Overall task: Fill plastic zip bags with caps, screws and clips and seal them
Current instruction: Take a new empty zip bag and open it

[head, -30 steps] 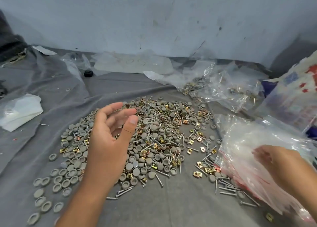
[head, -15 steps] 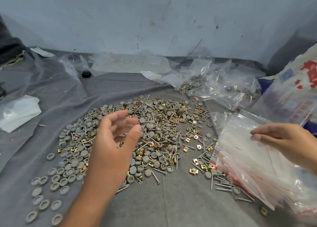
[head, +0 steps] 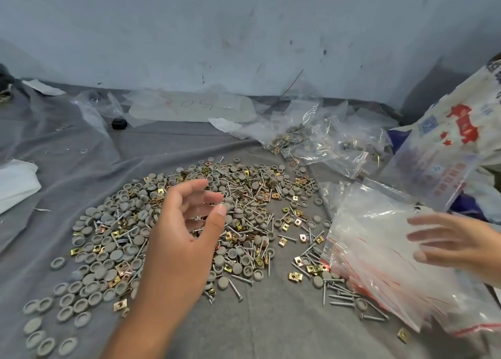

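The stack of clear plastic zip bags with red seal lines lies on the grey cloth at the right edge of the mixed heap of grey round caps, silver screws and brass clips, its long side slanting from far-left to near-right. The right hand is on the stack's far-right side with loosely spread fingers, gripping nothing that can be seen, so it looks better placed to peel off a bag. The left hand hovers over the heap, fingers loosely curled and empty.
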The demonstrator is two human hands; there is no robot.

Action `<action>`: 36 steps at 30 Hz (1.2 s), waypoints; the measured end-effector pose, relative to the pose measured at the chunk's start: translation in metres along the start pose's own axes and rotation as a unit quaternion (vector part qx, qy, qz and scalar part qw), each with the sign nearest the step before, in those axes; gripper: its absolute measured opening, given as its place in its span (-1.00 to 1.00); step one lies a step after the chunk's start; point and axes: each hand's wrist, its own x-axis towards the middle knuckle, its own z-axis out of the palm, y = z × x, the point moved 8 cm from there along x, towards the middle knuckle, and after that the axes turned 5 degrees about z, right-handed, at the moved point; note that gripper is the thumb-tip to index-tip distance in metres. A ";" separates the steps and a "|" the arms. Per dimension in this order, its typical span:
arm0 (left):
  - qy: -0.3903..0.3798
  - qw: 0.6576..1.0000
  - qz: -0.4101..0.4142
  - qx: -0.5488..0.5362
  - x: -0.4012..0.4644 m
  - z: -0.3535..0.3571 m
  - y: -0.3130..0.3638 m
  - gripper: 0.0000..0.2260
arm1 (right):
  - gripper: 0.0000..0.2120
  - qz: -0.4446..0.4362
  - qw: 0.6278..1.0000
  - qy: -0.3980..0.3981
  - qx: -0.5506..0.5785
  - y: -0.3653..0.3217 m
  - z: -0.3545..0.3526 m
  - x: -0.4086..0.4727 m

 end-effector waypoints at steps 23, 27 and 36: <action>-0.201 0.883 -0.236 -0.352 -0.009 0.052 -0.013 -0.26 | -0.68 -0.139 0.819 -0.277 0.483 -0.233 0.150 -0.037; -0.068 0.924 -0.224 -0.301 0.009 0.012 -0.031 -0.68 | -0.53 -0.063 0.802 -0.289 0.519 -0.210 0.176 -0.019; 0.110 0.983 -0.128 0.072 0.017 -0.039 -0.027 -0.48 | -0.45 -0.069 0.866 -0.194 0.455 -0.196 0.194 0.007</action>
